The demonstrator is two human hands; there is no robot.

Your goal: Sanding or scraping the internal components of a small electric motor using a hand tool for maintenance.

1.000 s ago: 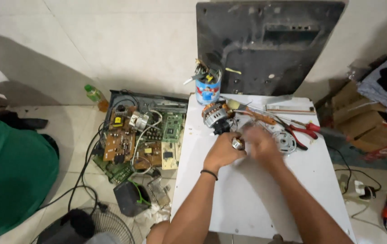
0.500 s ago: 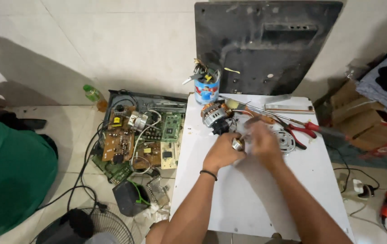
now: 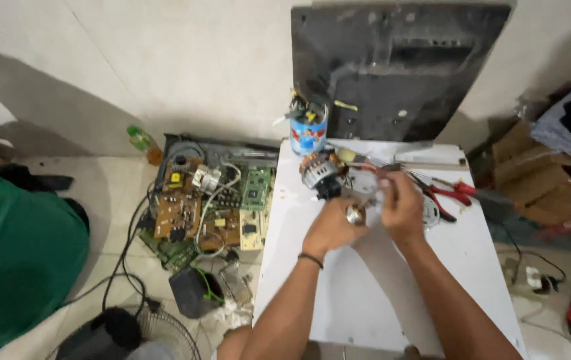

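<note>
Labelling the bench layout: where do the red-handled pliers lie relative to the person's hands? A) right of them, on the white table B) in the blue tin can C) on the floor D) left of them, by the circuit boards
A: the red-handled pliers lie on the white table, just right of the right hand.

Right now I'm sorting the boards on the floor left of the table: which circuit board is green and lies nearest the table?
The small green board, lying right against the table edge. The others beside it are brown or tan, farther left.
</note>
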